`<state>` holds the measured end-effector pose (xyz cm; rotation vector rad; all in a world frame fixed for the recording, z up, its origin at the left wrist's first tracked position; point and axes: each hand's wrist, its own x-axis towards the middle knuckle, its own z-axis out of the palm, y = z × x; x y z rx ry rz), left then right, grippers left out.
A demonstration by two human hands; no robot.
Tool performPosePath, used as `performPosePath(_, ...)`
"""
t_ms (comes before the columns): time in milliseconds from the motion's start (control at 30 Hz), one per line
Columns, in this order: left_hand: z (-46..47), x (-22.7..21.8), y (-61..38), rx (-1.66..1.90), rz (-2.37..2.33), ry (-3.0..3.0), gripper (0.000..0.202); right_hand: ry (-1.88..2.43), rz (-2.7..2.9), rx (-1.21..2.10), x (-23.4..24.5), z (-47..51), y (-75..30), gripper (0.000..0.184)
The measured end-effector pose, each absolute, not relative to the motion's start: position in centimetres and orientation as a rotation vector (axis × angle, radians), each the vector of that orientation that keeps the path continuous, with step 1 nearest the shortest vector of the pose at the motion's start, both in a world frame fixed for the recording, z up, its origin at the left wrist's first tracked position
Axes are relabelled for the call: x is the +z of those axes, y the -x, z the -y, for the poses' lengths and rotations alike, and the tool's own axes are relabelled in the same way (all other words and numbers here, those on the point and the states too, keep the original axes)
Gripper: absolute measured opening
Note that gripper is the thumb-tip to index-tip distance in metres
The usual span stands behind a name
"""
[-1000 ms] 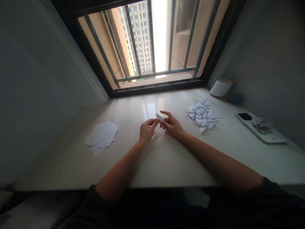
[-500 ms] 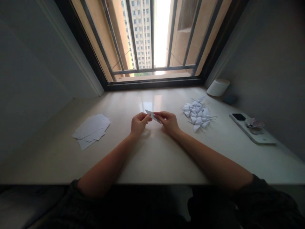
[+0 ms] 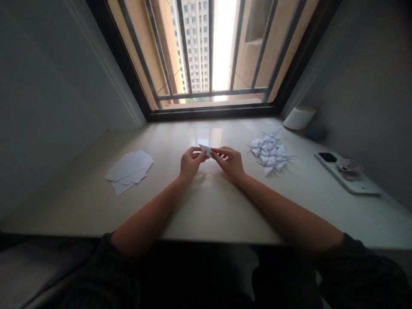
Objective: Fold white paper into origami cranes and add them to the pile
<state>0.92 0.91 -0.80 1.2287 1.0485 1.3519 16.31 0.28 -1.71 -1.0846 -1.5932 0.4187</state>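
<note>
A small folded piece of white paper (image 3: 205, 149) is held just above the tabletop, its pointed tip aimed up and to the left. My left hand (image 3: 192, 163) pinches it from the left between thumb and fingers. From the other side, my right hand (image 3: 229, 161) grips its right end with thumb and fingertips, which cover that end. To the right lies a heap of folded paper cranes (image 3: 272, 151), with thin points sticking out. A loose stack of white paper sheets (image 3: 130, 169) rests on the left.
The pale tabletop (image 3: 206, 210) runs up to a barred window (image 3: 210, 112). At the back right stands a tilted white cylindrical object (image 3: 299, 118), beside a dark rounded item (image 3: 316, 132). A phone (image 3: 350, 178) with a ring-like attachment lies at the right edge.
Both hands have shifted their hold on the folded paper, and my right fingertips now cover its right end. The whole view has swung slightly, moving things a little to the right.
</note>
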Motion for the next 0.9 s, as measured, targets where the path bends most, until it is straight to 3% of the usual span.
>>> performPosePath(100,-0.96,-0.90,-0.92,1.340,-1.037,-1.199,0.037,1.105,1.605,0.349,-1.90,-0.48,-16.47,0.017)
performPosePath(267,-0.91,-0.96,-1.00,1.297,-0.970,-1.200,0.058,1.118,1.644,0.237,-1.83,-0.63,-16.77,0.016)
performPosePath(567,-0.69,-0.46,-0.97,1.304,-0.978,-1.245,0.037,1.075,1.711,0.167,-1.37,-0.18,-16.34,0.011)
performPosePath(900,-0.84,-0.78,-0.83,1.271,-0.974,-1.230,0.040,1.018,1.723,0.277,-1.60,-0.59,-16.48,0.011)
